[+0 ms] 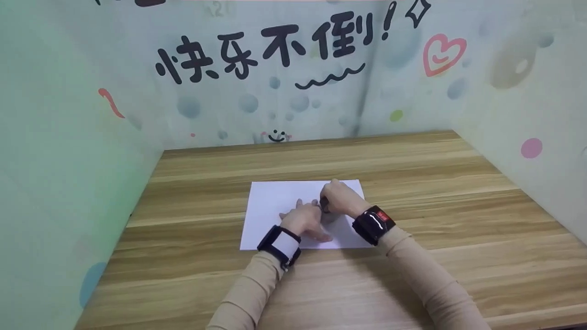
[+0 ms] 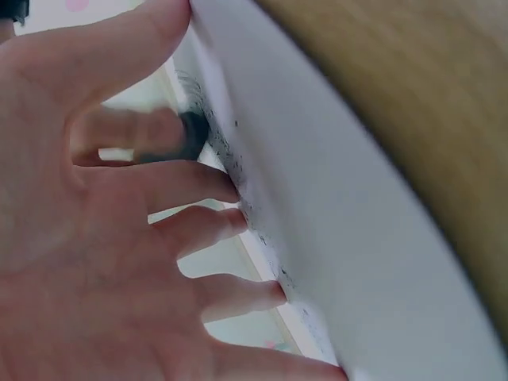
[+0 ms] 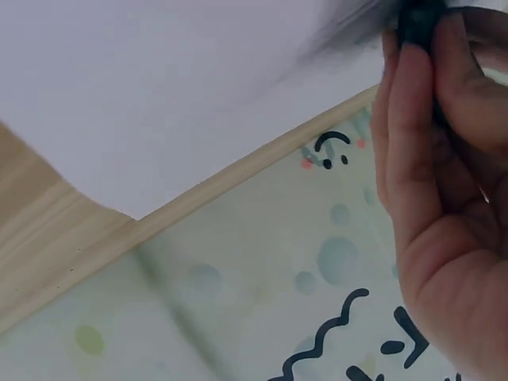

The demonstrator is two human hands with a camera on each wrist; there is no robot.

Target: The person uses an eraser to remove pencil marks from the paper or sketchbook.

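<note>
A white sheet of paper (image 1: 275, 201) lies flat on the wooden table (image 1: 435, 192). My left hand (image 1: 306, 221) rests on the sheet near its front edge, fingers straight and spread, fingertips (image 2: 230, 190) pressing the paper (image 2: 333, 206). Just beyond it my right hand (image 1: 334, 198) grips a small dark object (image 1: 323, 204) held against the sheet. The left wrist view shows that dark object (image 2: 194, 131) blurred behind my fingers, and grey-black smudges (image 2: 238, 171) along the paper. In the right wrist view my right hand (image 3: 444, 198) curls round the dark object (image 3: 421, 20) above the paper (image 3: 159, 79).
Pale decorated panels stand on three sides of the table: a back wall (image 1: 275, 82) with black characters, a left wall (image 1: 69, 160) and a right wall (image 1: 527, 114). Bare wood lies to the left, to the right and behind the sheet. Both wrists wear camera straps.
</note>
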